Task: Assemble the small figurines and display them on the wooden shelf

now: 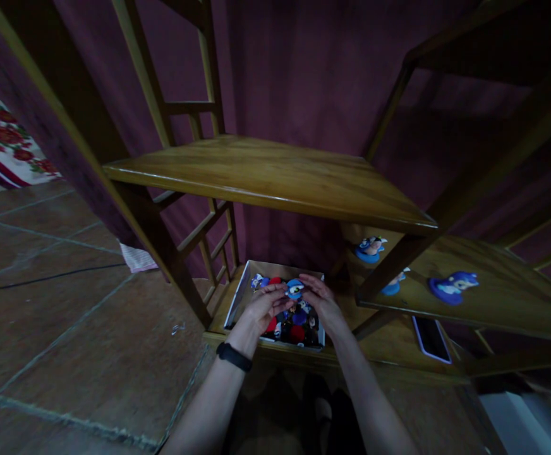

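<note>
My left hand (pixel 266 306), with a black band on its wrist, pinches a small toy figurine (pixel 295 289) with a round blue base from the left side. From the right, the fingers of my right hand (pixel 320 297) close on the same figurine. Both hands are above a shallow white box (pixel 240 292) on the lowest shelf. Inside the box lie several more small figurines (pixel 297 333) with red, blue and purple parts. Finer details of the held figurine are too small to make out.
A wooden shelf board (pixel 266 174) spans above the box. On the board to the right stand a purple figurine (pixel 454 287) and a blue-based figurine (pixel 369 248), with another partly behind a post. A phone (pixel 431 339) lies below them. A cable (pixel 48 278) crosses the floor.
</note>
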### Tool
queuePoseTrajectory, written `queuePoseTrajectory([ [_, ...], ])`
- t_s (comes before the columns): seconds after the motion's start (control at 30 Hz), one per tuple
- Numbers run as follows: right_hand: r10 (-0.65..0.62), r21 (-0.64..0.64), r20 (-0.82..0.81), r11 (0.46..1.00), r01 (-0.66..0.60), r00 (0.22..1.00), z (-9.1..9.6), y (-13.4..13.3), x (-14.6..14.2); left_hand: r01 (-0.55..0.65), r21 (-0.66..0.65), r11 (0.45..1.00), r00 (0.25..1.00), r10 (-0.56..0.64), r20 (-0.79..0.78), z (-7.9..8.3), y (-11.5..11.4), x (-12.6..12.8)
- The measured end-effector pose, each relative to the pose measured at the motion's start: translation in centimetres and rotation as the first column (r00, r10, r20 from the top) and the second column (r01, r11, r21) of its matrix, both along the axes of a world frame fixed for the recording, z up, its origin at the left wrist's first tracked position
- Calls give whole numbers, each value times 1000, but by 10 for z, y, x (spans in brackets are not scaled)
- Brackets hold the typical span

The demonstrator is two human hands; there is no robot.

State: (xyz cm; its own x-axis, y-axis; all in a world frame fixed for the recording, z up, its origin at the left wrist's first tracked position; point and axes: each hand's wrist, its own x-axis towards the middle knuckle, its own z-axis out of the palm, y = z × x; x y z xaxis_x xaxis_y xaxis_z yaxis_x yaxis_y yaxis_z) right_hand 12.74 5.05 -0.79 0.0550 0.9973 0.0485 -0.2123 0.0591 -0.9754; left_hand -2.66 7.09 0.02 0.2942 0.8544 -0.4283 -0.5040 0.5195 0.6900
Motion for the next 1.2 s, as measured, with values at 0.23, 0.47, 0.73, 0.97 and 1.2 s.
queuePoseTrajectory([
  [0.23,101,-90,-56,990,-105,993,-8,-2,0,-13,-97,995,1000,16,26,-5,3,0],
  [0.47,82,-98,-49,991,-87,995,-10,-3,-2,-43,-62,997,999,42,-14,-4,3,2],
  [0.73,106,-118,-98,986,-117,989,-5,-3,-5,-37,4,999,999,37,4,-2,0,2],
  [0.97,84,-133,-76,987,-94,993,-7,-2,-3,24,63,998,1000,-25,16,1,-2,1],
  [1.2,72,-139,-79,987,-82,994,-10,-1,-2,4,103,995,1000,-5,12,-2,-3,6],
])
